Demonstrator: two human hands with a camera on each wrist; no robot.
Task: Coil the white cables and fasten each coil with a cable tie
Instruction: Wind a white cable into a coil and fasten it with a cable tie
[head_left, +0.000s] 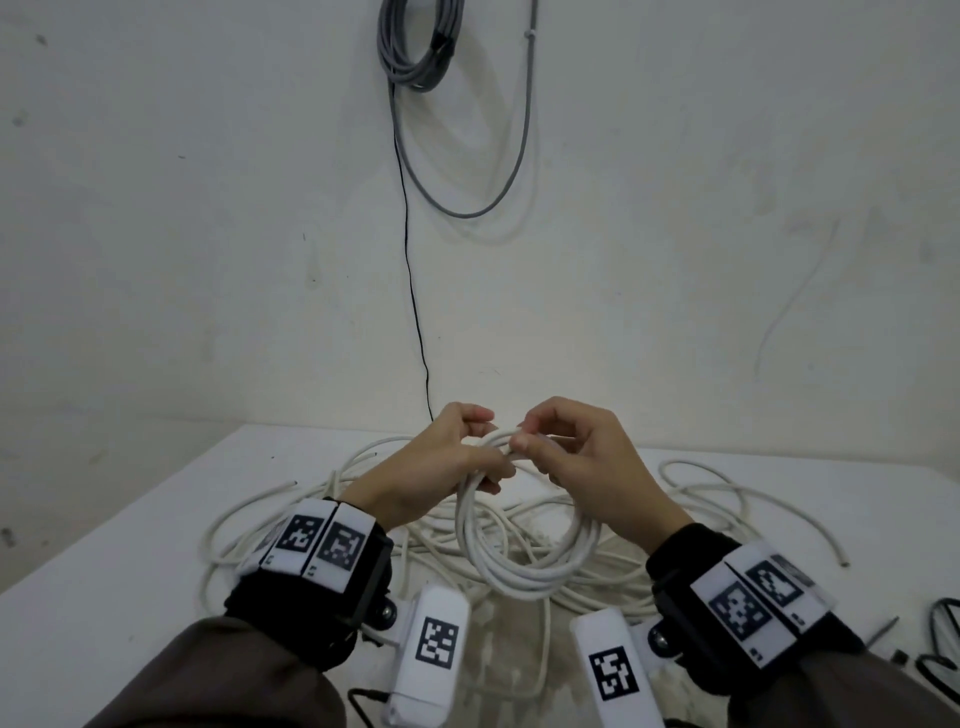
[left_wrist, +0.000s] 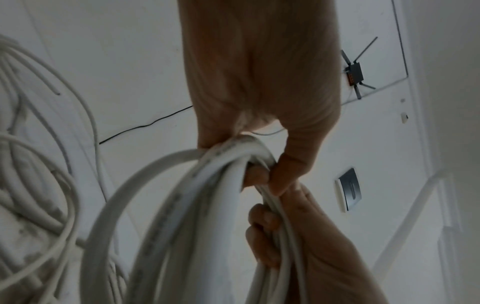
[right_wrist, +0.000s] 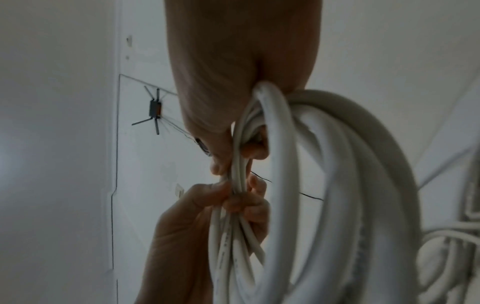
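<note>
A coil of white cable (head_left: 524, 561) hangs above the table, held at its top by both hands. My left hand (head_left: 441, 457) grips the bundled strands from the left, fingers curled round them (left_wrist: 226, 160). My right hand (head_left: 566, 457) pinches the same bundle just right of it, thumb and forefinger closed on the strands (right_wrist: 233, 164). Whether a cable tie sits between the fingers cannot be made out. Loose white cable (head_left: 322, 499) lies tangled on the table under the coil.
The white table (head_left: 130, 545) meets a white wall behind. A grey cable coil (head_left: 421, 47) hangs on the wall, with a thin black wire (head_left: 413, 291) running down. Dark cables (head_left: 940, 639) lie at the table's right edge. A loose cable end (head_left: 844, 564) reaches right.
</note>
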